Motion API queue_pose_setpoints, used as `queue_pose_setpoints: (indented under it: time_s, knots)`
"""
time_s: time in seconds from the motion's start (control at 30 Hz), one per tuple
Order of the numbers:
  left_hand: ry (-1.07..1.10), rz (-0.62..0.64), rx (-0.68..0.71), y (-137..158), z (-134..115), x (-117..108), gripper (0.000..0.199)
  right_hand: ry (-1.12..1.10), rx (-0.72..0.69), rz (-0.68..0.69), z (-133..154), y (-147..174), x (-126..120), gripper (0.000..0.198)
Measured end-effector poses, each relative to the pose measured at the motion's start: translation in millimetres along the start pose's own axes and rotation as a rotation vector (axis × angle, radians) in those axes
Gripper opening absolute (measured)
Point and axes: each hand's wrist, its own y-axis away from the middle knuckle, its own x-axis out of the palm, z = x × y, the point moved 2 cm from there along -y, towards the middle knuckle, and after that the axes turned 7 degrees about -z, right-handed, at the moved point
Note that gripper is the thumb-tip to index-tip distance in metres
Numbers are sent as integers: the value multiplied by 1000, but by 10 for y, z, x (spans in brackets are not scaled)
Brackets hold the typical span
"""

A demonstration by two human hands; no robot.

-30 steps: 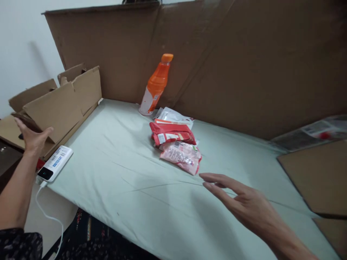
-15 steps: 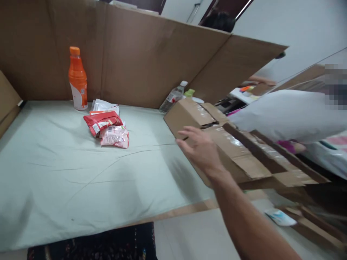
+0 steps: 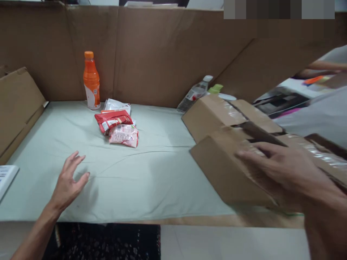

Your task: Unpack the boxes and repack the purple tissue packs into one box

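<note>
My right hand (image 3: 283, 168) is at the top edge of the nearer cardboard box (image 3: 217, 169), with its fingers closed over that edge. Motion blurs it a little, and part of the grip is hidden. Above the pale green cloth (image 3: 162, 180) on the left, my left hand (image 3: 69, 178) hovers with fingers and thumb apart, holding nothing. Beyond it lies a small pile: a red packet (image 3: 114, 121), a pink and white packet (image 3: 124, 135) and a silvery white packet (image 3: 116, 105). An orange drink bottle (image 3: 92, 83) stands upright behind them.
A cardboard wall (image 3: 154, 54) runs along the back. A clear plastic bottle (image 3: 193, 95) leans near a green-capped item (image 3: 215, 89), behind another cardboard box (image 3: 204, 115). On the left are a cardboard panel (image 3: 18, 108) and a white object (image 3: 7, 177). Another person's arm (image 3: 329, 65) shows at right.
My view has turned left. My left hand has come into view. My right hand, earlier open above the boxes, is now on the nearer box, which stands slightly apart from the rear one.
</note>
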Motion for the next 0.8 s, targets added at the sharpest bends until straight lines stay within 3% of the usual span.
queue_pose_setpoints:
  time_s: [0.1,0.17,0.27,0.37,0.43,0.47,0.63,0.73,0.8]
  knots:
    - [80,104,100,-13,-182,72,57,71,8,51,571,101,45,35]
    - [167,179,153,5,-276,86,83,4,-143,123,1117,181,125,30]
    - [328,321,178,95,-351,83,126,-137,-408,317,1918,341,266,24]
    - [463,468,151,233,-369,66,136,-309,-523,628,2381,445,332,24]
    - [521,515,131,311,-358,52,131,-382,-534,760,2446,437,358,29]
    - [536,515,127,341,-345,46,130,-366,-536,760,2422,418,384,33]
    - [549,461,137,411,-235,63,134,-24,-660,543,2211,473,619,40]
    - [551,464,150,413,-193,93,134,93,-689,461,2224,543,701,54]
    - [549,458,159,404,-192,103,132,166,-683,357,2269,518,714,50]
